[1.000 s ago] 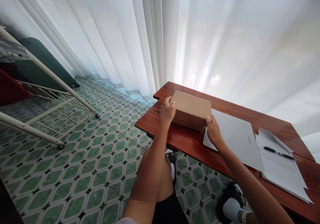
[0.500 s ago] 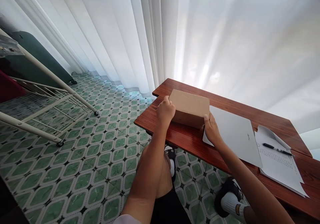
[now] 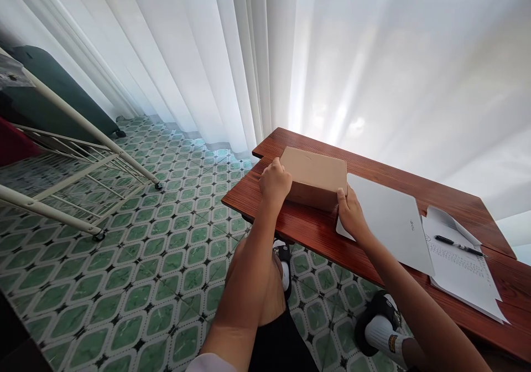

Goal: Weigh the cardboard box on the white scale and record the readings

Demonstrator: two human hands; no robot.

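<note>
A brown cardboard box [image 3: 314, 171] rests on the left part of the reddish-brown wooden table [image 3: 244, 197], its flat top facing up. My left hand [image 3: 275, 180] grips the box's left end, fingers curled around it. At the opposite end, my right hand [image 3: 350, 211] holds the near right corner, thumb on the front side and the other fingers partly hidden behind the edge. A thin silver laptop [image 3: 385, 222], lid closed, lies directly to the right of the box and under my right hand.
Right of the laptop are sheets of paper [image 3: 464, 280] with writing and a black pen [image 3: 460, 246] on top. White curtains [image 3: 373, 73] hang behind the table. A cream metal rack [image 3: 136, 167] on casters and a dark green bin [image 3: 66, 92] stand at left.
The view has shifted very slightly. Both hands keep the same hold on the box, and the box shows no clear movement on the table.
</note>
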